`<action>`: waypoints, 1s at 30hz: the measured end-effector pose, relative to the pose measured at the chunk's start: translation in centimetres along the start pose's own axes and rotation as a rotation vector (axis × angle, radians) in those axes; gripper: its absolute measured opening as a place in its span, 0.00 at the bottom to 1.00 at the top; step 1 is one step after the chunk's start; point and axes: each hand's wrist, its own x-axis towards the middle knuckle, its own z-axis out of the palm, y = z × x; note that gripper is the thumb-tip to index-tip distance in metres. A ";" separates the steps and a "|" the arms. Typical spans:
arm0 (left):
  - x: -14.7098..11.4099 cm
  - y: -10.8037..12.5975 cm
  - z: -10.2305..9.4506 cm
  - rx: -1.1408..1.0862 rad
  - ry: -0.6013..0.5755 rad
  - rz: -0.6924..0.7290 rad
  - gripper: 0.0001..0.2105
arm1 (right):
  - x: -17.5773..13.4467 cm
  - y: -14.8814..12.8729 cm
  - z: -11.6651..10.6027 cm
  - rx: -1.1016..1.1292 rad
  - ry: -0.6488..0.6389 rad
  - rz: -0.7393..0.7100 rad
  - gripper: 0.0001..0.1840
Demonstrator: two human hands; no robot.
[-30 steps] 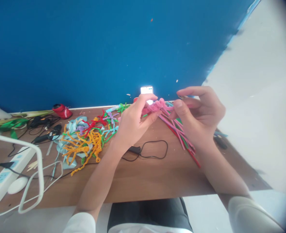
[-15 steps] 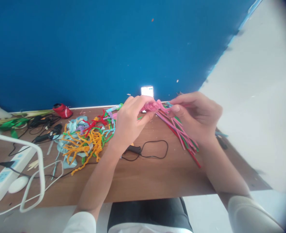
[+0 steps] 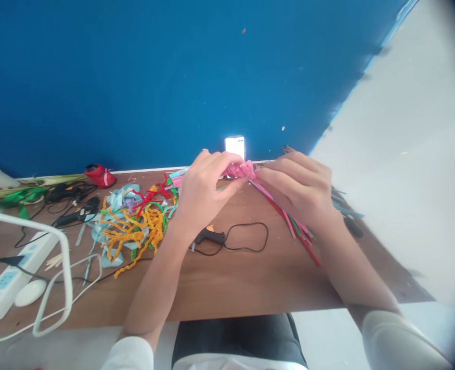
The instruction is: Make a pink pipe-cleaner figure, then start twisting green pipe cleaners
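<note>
Pink pipe cleaners (image 3: pixel 239 169), twisted into a thick coil, are held above the table between my two hands. My left hand (image 3: pixel 206 177) pinches the coil between thumb and fingers, with straight pink ends sticking out behind it to the left. At the coil's right end, the fingertips of my right hand (image 3: pixel 302 187) are closed on a pink pipe cleaner; the hand hides most of that end. Below my right hand, loose straight pipe cleaners (image 3: pixel 289 222) in pink, red and green lie on the table.
A heap of orange, red and blue pipe cleaners and ribbon (image 3: pixel 137 226) lies at the left. A black glue gun (image 3: pixel 212 236) with its cord is in the middle. A lit phone (image 3: pixel 235 147) leans at the wall. A power strip (image 3: pixel 13 272) and white lamp frame (image 3: pixel 66 262) stand at the left.
My right hand has moved left and turned over, closing in on the coil. The pink strand stretched between the hands has shortened. My left hand has barely shifted.
</note>
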 end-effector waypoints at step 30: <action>-0.2 0.8 -0.2 -0.027 -0.027 0.001 0.10 | 1.0 -0.3 0.1 0.514 0.000 0.091 0.09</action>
